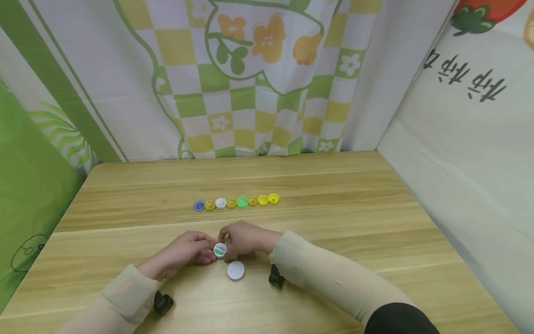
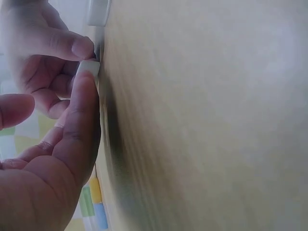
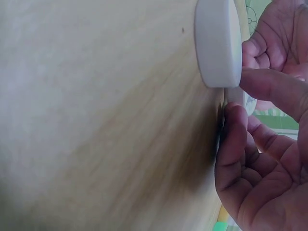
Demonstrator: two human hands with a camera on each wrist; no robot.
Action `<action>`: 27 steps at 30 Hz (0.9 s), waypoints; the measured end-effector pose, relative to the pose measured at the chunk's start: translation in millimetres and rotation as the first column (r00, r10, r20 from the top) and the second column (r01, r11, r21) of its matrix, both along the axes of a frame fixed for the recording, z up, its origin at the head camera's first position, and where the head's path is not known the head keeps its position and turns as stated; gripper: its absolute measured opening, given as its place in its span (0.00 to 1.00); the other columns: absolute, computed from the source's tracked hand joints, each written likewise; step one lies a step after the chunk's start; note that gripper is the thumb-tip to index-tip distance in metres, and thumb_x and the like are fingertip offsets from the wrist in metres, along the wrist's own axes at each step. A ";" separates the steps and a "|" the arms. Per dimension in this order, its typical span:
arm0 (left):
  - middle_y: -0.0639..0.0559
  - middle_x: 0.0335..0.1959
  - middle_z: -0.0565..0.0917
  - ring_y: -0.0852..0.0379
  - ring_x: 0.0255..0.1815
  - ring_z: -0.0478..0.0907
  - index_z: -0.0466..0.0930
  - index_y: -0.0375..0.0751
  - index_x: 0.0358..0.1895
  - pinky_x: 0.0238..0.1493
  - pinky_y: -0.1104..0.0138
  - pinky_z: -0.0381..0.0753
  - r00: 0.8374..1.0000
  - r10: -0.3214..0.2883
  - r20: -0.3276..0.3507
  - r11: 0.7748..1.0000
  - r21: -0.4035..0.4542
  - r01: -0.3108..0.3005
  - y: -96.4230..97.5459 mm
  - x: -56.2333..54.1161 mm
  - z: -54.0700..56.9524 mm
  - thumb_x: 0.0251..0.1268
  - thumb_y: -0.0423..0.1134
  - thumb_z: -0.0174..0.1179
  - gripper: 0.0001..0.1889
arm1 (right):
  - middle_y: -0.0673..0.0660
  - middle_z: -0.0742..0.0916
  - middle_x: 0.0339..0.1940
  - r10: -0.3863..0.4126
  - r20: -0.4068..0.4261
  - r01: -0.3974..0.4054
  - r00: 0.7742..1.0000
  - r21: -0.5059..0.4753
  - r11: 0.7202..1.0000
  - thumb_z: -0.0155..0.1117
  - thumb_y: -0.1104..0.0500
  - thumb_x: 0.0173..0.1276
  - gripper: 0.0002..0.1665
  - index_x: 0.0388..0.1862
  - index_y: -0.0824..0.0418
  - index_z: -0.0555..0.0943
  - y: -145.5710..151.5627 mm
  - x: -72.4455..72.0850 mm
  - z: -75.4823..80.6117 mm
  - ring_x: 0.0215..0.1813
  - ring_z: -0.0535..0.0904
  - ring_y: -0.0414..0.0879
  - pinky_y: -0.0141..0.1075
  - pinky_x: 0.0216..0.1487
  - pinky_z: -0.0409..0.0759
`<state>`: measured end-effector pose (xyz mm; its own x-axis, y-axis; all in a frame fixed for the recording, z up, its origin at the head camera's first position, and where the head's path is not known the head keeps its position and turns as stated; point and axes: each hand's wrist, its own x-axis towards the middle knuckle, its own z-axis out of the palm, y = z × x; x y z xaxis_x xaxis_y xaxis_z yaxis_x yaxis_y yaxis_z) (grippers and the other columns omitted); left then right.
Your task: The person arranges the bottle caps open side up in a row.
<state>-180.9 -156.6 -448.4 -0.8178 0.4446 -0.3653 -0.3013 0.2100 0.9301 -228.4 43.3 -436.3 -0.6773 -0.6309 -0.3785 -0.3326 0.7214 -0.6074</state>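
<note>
A small white bottle cap [image 1: 219, 251] with a green patch and lettering on top lies between my two hands, close over the table. My right hand [image 1: 242, 237] pinches its right side with thumb and curled forefinger. From the left, my left hand [image 1: 193, 248] touches the rim. In the left wrist view one nearly straight digit meets the cap [image 2: 89, 67], while another fingertip [image 2: 17, 109] stays apart from it. Just nearer to me, a larger plain white cap [image 1: 236, 270] lies flat; it partly hides the small cap in the right wrist view.
A row of several small upturned caps [image 1: 242, 202], in purple, amber, white, green and yellow, runs across the wooden table [image 1: 333, 204] beyond my hands. Black wrist devices [image 1: 162, 303] hang under both sleeves. A patterned curtain [image 1: 267, 106] closes off the back, with a white wall sheet [image 1: 471, 153] at the right.
</note>
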 end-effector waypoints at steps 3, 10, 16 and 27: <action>0.43 0.40 0.85 0.58 0.37 0.83 0.74 0.14 0.56 0.43 0.67 0.87 1.000 0.008 -0.011 1.000 0.008 -0.008 1.7 -3.8 0.2 0.77 0.30 0.48 0.17 | 0.47 0.83 0.26 -0.014 -0.013 0.014 1.000 -0.023 1.000 0.79 0.62 0.60 0.14 0.41 0.54 0.83 2.3 -2.0 0.4 0.27 0.75 0.38 0.28 0.31 0.74; 0.45 0.38 0.84 0.59 0.36 0.82 0.73 0.13 0.57 0.40 0.70 0.85 0.998 0.007 -0.060 1.000 -0.005 -0.007 5.8 -13.5 0.6 0.72 0.26 0.51 0.18 | 0.48 0.86 0.27 -0.030 0.061 0.037 0.998 -0.129 0.991 0.75 0.60 0.65 0.10 0.42 0.57 0.84 11.9 -11.4 -0.8 0.28 0.79 0.40 0.29 0.31 0.76; 0.43 0.39 0.85 0.57 0.38 0.81 0.75 0.14 0.57 0.41 0.69 0.85 0.994 -0.020 -0.108 0.999 -0.042 0.016 9.6 -19.7 1.8 0.70 0.26 0.54 0.18 | 0.50 0.88 0.29 -0.023 0.123 0.047 0.992 -0.199 0.979 0.73 0.59 0.67 0.09 0.43 0.59 0.84 21.6 -18.0 1.8 0.32 0.84 0.44 0.31 0.33 0.79; 0.40 0.39 0.84 0.57 0.35 0.82 0.77 0.20 0.52 0.40 0.67 0.86 0.989 0.085 -0.125 0.993 -0.075 -0.095 20.2 -28.7 3.0 0.79 0.31 0.53 0.13 | 0.54 0.86 0.34 -0.095 0.155 0.132 0.983 -0.256 0.958 0.66 0.60 0.74 0.05 0.45 0.60 0.83 32.1 -29.0 5.5 0.32 0.79 0.43 0.33 0.33 0.80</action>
